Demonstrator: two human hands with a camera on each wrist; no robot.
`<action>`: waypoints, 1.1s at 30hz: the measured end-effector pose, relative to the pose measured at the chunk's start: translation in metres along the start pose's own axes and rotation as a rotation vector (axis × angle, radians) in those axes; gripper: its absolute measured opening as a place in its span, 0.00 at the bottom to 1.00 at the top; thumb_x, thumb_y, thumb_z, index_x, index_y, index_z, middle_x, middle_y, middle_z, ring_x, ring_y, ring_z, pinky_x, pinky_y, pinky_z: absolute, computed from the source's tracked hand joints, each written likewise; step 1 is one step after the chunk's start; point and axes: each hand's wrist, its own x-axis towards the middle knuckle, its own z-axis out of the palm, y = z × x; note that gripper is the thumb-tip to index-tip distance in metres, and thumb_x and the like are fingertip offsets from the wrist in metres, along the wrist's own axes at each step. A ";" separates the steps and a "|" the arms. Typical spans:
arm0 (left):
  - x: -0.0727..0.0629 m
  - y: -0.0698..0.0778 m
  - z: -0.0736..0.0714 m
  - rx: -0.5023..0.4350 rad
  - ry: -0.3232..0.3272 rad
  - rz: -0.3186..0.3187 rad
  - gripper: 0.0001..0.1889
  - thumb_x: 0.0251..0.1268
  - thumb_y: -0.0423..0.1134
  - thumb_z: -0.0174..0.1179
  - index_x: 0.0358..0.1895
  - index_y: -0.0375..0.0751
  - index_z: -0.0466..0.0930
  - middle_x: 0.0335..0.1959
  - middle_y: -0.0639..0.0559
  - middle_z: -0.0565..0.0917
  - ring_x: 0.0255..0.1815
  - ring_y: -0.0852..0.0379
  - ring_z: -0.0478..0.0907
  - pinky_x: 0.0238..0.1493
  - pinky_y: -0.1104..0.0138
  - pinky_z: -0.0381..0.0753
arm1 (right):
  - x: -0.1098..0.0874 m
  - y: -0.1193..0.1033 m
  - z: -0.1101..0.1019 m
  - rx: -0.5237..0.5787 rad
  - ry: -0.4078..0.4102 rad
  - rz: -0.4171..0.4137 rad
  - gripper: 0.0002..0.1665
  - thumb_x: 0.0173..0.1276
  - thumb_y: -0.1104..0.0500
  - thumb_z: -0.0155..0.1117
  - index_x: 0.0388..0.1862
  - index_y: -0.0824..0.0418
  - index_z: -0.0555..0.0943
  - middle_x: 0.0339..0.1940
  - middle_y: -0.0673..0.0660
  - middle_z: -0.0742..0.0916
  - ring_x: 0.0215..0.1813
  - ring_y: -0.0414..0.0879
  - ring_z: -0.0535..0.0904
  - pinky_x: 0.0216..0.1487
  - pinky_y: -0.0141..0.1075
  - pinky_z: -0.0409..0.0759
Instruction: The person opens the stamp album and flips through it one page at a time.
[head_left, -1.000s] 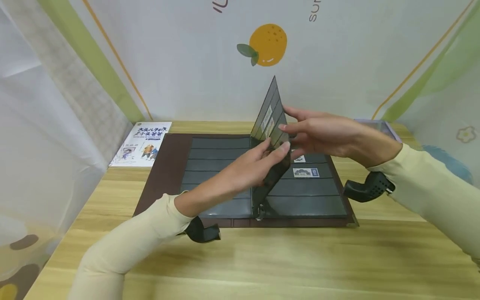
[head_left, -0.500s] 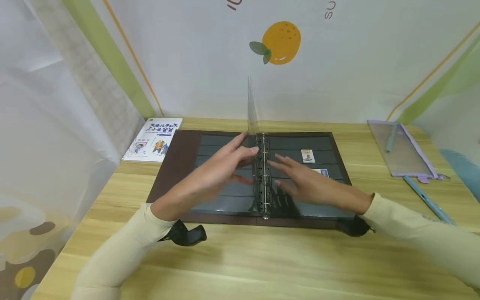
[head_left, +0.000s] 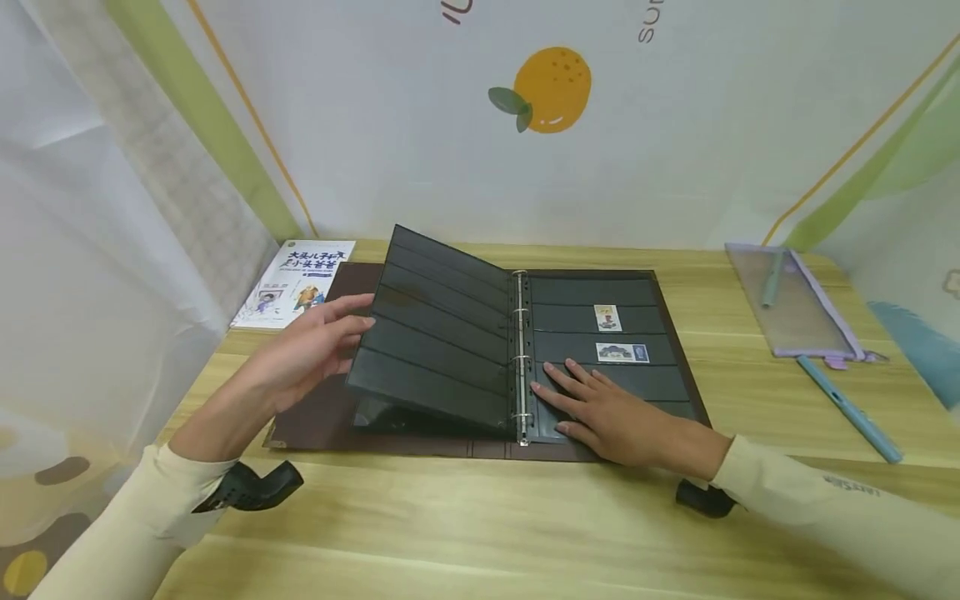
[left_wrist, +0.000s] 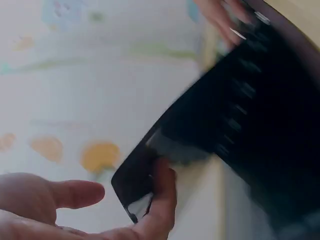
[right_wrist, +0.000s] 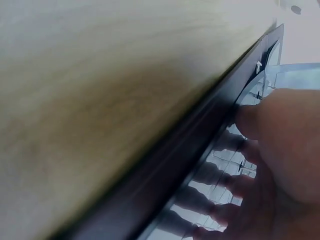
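Note:
A brown ring-binder stamp album [head_left: 300,421] lies spread on the wooden table. One black pocket page [head_left: 442,333] slants up from the metal rings [head_left: 521,358] toward the left. My left hand [head_left: 303,354] is at that page's outer edge; in the left wrist view the fingers [left_wrist: 164,192] touch the page while the thumb stands apart from it. My right hand [head_left: 611,412] rests with spread fingers on the lower part of the right page [head_left: 600,287]. Above those fingers, a small upright stamp [head_left: 607,317] and a wider stamp [head_left: 622,352] sit in the pocket strips.
A white illustrated booklet [head_left: 288,283] lies at the back left, partly beside the album. To the right are a mesh zip pouch [head_left: 802,304] with a green pen-like item inside and a blue-grey pen [head_left: 847,408]. A printed cloth [head_left: 412,125] hangs behind the table.
The page went from upright, with both hands at it, over the rings to a leftward slant. My left hand moved left with it; my right hand left it and came down on the right page.

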 end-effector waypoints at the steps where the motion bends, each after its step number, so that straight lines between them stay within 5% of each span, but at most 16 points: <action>1: 0.004 -0.009 -0.003 0.075 0.029 -0.002 0.32 0.81 0.41 0.46 0.81 0.39 0.49 0.63 0.40 0.71 0.51 0.58 0.77 0.50 0.66 0.80 | 0.000 -0.001 0.001 -0.002 0.003 0.003 0.35 0.82 0.49 0.49 0.83 0.51 0.56 0.84 0.63 0.57 0.82 0.70 0.50 0.74 0.69 0.58; 8: 0.022 -0.051 -0.001 0.723 0.164 0.035 0.31 0.76 0.45 0.56 0.70 0.21 0.66 0.33 0.39 0.81 0.26 0.54 0.74 0.31 0.62 0.73 | -0.002 -0.004 0.004 -0.013 0.023 0.017 0.34 0.83 0.48 0.48 0.83 0.50 0.56 0.85 0.62 0.56 0.83 0.68 0.49 0.75 0.67 0.56; 11: 0.025 -0.059 0.008 0.875 0.168 0.034 0.35 0.75 0.49 0.58 0.68 0.18 0.67 0.32 0.35 0.82 0.37 0.42 0.80 0.36 0.56 0.77 | -0.002 -0.003 0.005 -0.021 0.028 0.016 0.34 0.83 0.48 0.47 0.83 0.50 0.56 0.85 0.62 0.56 0.83 0.67 0.50 0.75 0.67 0.57; 13: 0.027 -0.063 0.015 0.937 0.162 0.023 0.37 0.75 0.49 0.58 0.69 0.16 0.65 0.38 0.28 0.80 0.39 0.37 0.80 0.37 0.53 0.78 | -0.002 -0.003 0.005 -0.034 0.031 0.020 0.34 0.83 0.48 0.47 0.83 0.49 0.55 0.85 0.61 0.56 0.83 0.66 0.49 0.75 0.67 0.58; 15: 0.027 -0.066 0.022 0.999 0.156 0.001 0.38 0.75 0.49 0.58 0.69 0.14 0.62 0.54 0.19 0.75 0.48 0.34 0.80 0.41 0.52 0.80 | -0.003 -0.002 0.007 -0.052 0.042 0.024 0.34 0.83 0.48 0.47 0.83 0.49 0.56 0.85 0.60 0.56 0.83 0.66 0.50 0.76 0.66 0.58; 17: 0.028 -0.067 0.027 1.045 0.152 -0.016 0.39 0.75 0.49 0.59 0.70 0.13 0.60 0.60 0.15 0.67 0.36 0.38 0.82 0.34 0.55 0.81 | -0.004 -0.003 0.008 -0.067 0.060 0.028 0.34 0.83 0.47 0.47 0.83 0.49 0.56 0.85 0.60 0.57 0.83 0.66 0.51 0.76 0.64 0.58; 20: 0.027 -0.067 0.034 1.120 0.170 -0.004 0.39 0.74 0.49 0.59 0.68 0.12 0.63 0.57 0.14 0.68 0.26 0.44 0.79 0.26 0.59 0.78 | -0.006 -0.002 0.010 -0.035 0.100 0.058 0.35 0.83 0.47 0.48 0.83 0.50 0.56 0.84 0.61 0.58 0.83 0.65 0.51 0.78 0.64 0.56; 23: 0.024 -0.065 0.042 1.206 0.212 0.019 0.37 0.73 0.52 0.60 0.63 0.14 0.70 0.50 0.20 0.72 0.32 0.41 0.78 0.23 0.58 0.77 | -0.009 0.006 0.003 0.046 0.144 0.127 0.36 0.82 0.46 0.49 0.83 0.52 0.55 0.83 0.63 0.59 0.83 0.66 0.50 0.78 0.64 0.52; 28: 0.024 -0.055 0.060 1.295 0.178 0.004 0.41 0.73 0.59 0.56 0.72 0.25 0.66 0.65 0.23 0.68 0.63 0.29 0.69 0.48 0.44 0.78 | -0.012 0.049 -0.032 0.126 0.211 0.245 0.36 0.79 0.51 0.56 0.80 0.64 0.60 0.78 0.77 0.63 0.79 0.78 0.51 0.75 0.71 0.50; 33: 0.038 -0.047 0.082 1.179 0.005 0.047 0.44 0.74 0.64 0.51 0.82 0.40 0.49 0.83 0.32 0.46 0.83 0.29 0.38 0.72 0.29 0.52 | -0.008 0.102 -0.051 0.137 0.170 0.371 0.36 0.79 0.54 0.55 0.77 0.73 0.61 0.73 0.85 0.64 0.74 0.85 0.51 0.71 0.74 0.51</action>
